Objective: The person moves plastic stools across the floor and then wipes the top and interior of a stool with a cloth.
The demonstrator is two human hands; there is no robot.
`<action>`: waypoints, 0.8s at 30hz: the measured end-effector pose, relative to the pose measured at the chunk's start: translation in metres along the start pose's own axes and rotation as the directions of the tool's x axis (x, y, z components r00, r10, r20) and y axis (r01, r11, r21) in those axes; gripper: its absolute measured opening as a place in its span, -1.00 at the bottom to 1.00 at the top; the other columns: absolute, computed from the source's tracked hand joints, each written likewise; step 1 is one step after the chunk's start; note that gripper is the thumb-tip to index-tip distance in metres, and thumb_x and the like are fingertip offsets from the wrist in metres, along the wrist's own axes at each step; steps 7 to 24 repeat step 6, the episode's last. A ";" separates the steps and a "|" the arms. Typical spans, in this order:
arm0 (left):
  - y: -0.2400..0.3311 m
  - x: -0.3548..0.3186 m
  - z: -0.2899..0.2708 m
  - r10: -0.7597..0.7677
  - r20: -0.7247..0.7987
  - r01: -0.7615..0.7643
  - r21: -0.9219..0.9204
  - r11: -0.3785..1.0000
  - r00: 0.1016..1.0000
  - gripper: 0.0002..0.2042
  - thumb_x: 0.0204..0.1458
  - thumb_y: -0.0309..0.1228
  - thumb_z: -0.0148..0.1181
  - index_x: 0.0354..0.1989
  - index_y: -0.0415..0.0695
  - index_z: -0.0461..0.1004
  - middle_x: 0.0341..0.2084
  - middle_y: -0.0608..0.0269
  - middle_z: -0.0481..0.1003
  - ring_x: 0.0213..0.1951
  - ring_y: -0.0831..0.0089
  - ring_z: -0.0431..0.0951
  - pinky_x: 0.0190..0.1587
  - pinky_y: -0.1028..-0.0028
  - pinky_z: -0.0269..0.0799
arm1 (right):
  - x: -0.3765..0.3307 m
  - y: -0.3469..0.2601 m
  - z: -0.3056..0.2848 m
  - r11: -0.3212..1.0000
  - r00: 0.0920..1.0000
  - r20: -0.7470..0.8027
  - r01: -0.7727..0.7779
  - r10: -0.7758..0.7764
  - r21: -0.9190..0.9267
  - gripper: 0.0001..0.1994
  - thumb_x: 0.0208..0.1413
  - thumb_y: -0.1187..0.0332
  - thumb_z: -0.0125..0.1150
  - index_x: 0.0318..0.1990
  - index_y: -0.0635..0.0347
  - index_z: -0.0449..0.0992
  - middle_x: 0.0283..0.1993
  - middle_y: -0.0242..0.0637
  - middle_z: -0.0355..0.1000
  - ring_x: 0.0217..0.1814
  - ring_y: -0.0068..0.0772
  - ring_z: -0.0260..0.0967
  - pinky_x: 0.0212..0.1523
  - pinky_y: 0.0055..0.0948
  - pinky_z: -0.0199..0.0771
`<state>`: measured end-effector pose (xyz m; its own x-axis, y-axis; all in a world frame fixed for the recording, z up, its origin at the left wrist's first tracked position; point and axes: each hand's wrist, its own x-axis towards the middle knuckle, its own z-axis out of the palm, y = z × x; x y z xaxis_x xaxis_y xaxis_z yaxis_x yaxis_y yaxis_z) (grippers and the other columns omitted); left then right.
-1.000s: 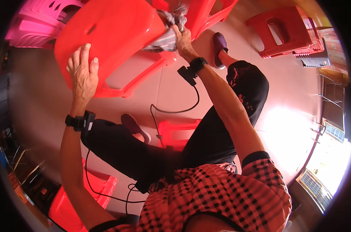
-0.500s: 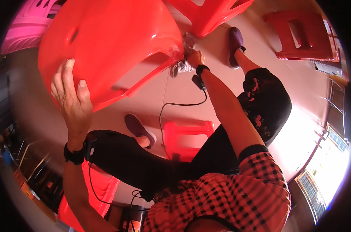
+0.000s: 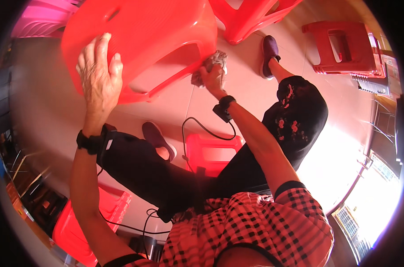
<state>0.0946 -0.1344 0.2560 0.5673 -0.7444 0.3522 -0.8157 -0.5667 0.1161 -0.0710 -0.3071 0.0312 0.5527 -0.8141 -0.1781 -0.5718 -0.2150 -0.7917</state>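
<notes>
A large red plastic stool (image 3: 155,33) with a hole in its seat fills the upper left, tilted so that an opening between its legs faces right. Against the seat's near left side rests my left hand (image 3: 100,80), its fingers stretched out and the thumb apart. My right hand (image 3: 215,81) is closed around a crumpled greyish cloth (image 3: 219,58) beside the stool's leg, at the leg's right end. The cloth seems to touch the leg; the fingertips are partly hidden by it. Black bands with small boxes sit on both wrists, and a cable (image 3: 211,129) runs from the right one.
Another red stool (image 3: 244,22) stands at the far side, with pink chairs (image 3: 46,18) far left. Stacked dark red stools (image 3: 344,49) stand at the right. A small red stool (image 3: 215,149) is between my legs, and more red stools (image 3: 95,218) are at lower left.
The stool has shifted away and to the right, my left hand moving with it. My right hand has come nearer and slightly left with the cloth, which now shows more fully.
</notes>
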 end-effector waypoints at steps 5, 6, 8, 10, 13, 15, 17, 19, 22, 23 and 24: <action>-0.002 0.013 0.025 0.015 -0.040 -0.015 0.016 1.000 0.999 -0.56 -0.03 -0.31 0.01 0.08 -0.07 0.21 0.02 0.10 0.22 0.04 0.11 0.19 0.09 0.15 0.07 | -0.021 0.000 0.061 0.980 0.978 0.065 0.194 -0.196 0.040 -0.79 -0.22 0.21 0.13 -0.55 0.15 0.54 -0.60 -0.12 0.44 -0.48 -0.14 0.44 -0.35 -0.22 0.42; -0.004 0.013 0.022 -0.015 -0.020 0.015 0.008 1.000 1.000 -0.55 -0.02 -0.28 0.01 0.09 -0.07 0.21 0.03 0.11 0.22 0.06 0.12 0.18 0.11 0.14 0.05 | -0.028 -0.006 0.077 0.946 0.936 0.141 0.325 -0.323 0.011 -0.76 -0.24 0.21 0.14 -0.40 0.09 0.57 -0.40 -0.07 0.48 -0.13 -0.16 0.41 0.07 -0.08 0.16; -0.004 0.013 0.022 -0.015 -0.020 0.015 0.008 1.000 1.000 -0.55 -0.02 -0.28 0.01 0.09 -0.07 0.21 0.03 0.11 0.22 0.06 0.12 0.18 0.11 0.14 0.05 | -0.028 -0.006 0.077 0.946 0.936 0.141 0.325 -0.323 0.011 -0.76 -0.24 0.21 0.14 -0.40 0.09 0.57 -0.40 -0.07 0.48 -0.13 -0.16 0.41 0.07 -0.08 0.16; -0.004 0.013 0.022 -0.015 -0.020 0.015 0.008 1.000 1.000 -0.55 -0.02 -0.28 0.01 0.09 -0.07 0.21 0.03 0.11 0.22 0.06 0.12 0.18 0.11 0.14 0.05 | -0.028 -0.006 0.077 0.946 0.936 0.141 0.325 -0.323 0.011 -0.76 -0.24 0.21 0.14 -0.40 0.09 0.57 -0.40 -0.07 0.48 -0.13 -0.16 0.41 0.07 -0.08 0.16; -0.004 0.013 0.022 -0.015 -0.020 0.015 0.008 1.000 1.000 -0.55 -0.02 -0.28 0.01 0.09 -0.07 0.21 0.03 0.11 0.22 0.06 0.12 0.18 0.11 0.14 0.05 | -0.028 -0.006 0.077 0.946 0.936 0.141 0.325 -0.323 0.011 -0.76 -0.24 0.21 0.14 -0.40 0.09 0.57 -0.40 -0.07 0.48 -0.13 -0.16 0.41 0.07 -0.08 0.16; -0.004 0.013 0.022 -0.015 -0.020 0.015 0.008 1.000 1.000 -0.55 -0.02 -0.28 0.01 0.09 -0.07 0.21 0.03 0.11 0.22 0.06 0.12 0.18 0.11 0.14 0.05 | -0.028 -0.006 0.077 0.946 0.936 0.141 0.325 -0.323 0.011 -0.76 -0.24 0.21 0.14 -0.40 0.09 0.57 -0.40 -0.07 0.48 -0.13 -0.16 0.41 0.07 -0.08 0.16; -0.004 0.013 0.022 -0.015 -0.020 0.015 0.008 1.000 1.000 -0.55 -0.02 -0.28 0.01 0.09 -0.07 0.21 0.03 0.11 0.22 0.06 0.12 0.18 0.11 0.14 0.05 | -0.028 -0.006 0.077 0.946 0.936 0.141 0.325 -0.323 0.011 -0.76 -0.24 0.21 0.14 -0.40 0.09 0.57 -0.40 -0.07 0.48 -0.13 -0.16 0.41 0.07 -0.08 0.16; -0.004 0.013 0.022 -0.015 -0.020 0.015 0.008 1.000 1.000 -0.55 -0.02 -0.28 0.01 0.09 -0.07 0.21 0.03 0.11 0.22 0.06 0.12 0.18 0.11 0.14 0.05 | -0.028 -0.006 0.077 0.946 0.936 0.141 0.325 -0.323 0.011 -0.76 -0.24 0.21 0.14 -0.40 0.09 0.57 -0.40 -0.07 0.48 -0.13 -0.16 0.41 0.07 -0.08 0.16; -0.004 0.013 0.022 -0.015 -0.020 0.015 0.008 1.000 1.000 -0.55 -0.02 -0.28 0.01 0.09 -0.07 0.21 0.03 0.11 0.22 0.06 0.12 0.18 0.11 0.14 0.05 | -0.028 -0.006 0.077 0.946 0.936 0.141 0.325 -0.323 0.011 -0.76 -0.24 0.21 0.14 -0.40 0.09 0.57 -0.40 -0.07 0.48 -0.13 -0.16 0.41 0.07 -0.08 0.16; -0.004 0.013 0.022 -0.015 -0.020 0.015 0.008 1.000 1.000 -0.55 -0.02 -0.28 0.01 0.09 -0.07 0.21 0.03 0.11 0.22 0.06 0.12 0.18 0.11 0.14 0.05 | -0.028 -0.006 0.077 0.946 0.936 0.141 0.325 -0.323 0.011 -0.76 -0.24 0.21 0.14 -0.40 0.09 0.57 -0.40 -0.07 0.48 -0.13 -0.16 0.41 0.07 -0.08 0.16; -0.004 0.013 0.022 -0.015 -0.020 0.015 0.008 1.000 1.000 -0.55 -0.02 -0.28 0.01 0.09 -0.07 0.21 0.03 0.11 0.22 0.06 0.12 0.18 0.11 0.14 0.05 | -0.028 -0.006 0.077 0.946 0.936 0.141 0.325 -0.323 0.011 -0.76 -0.24 0.21 0.14 -0.40 0.09 0.57 -0.40 -0.07 0.48 -0.13 -0.16 0.41 0.07 -0.08 0.16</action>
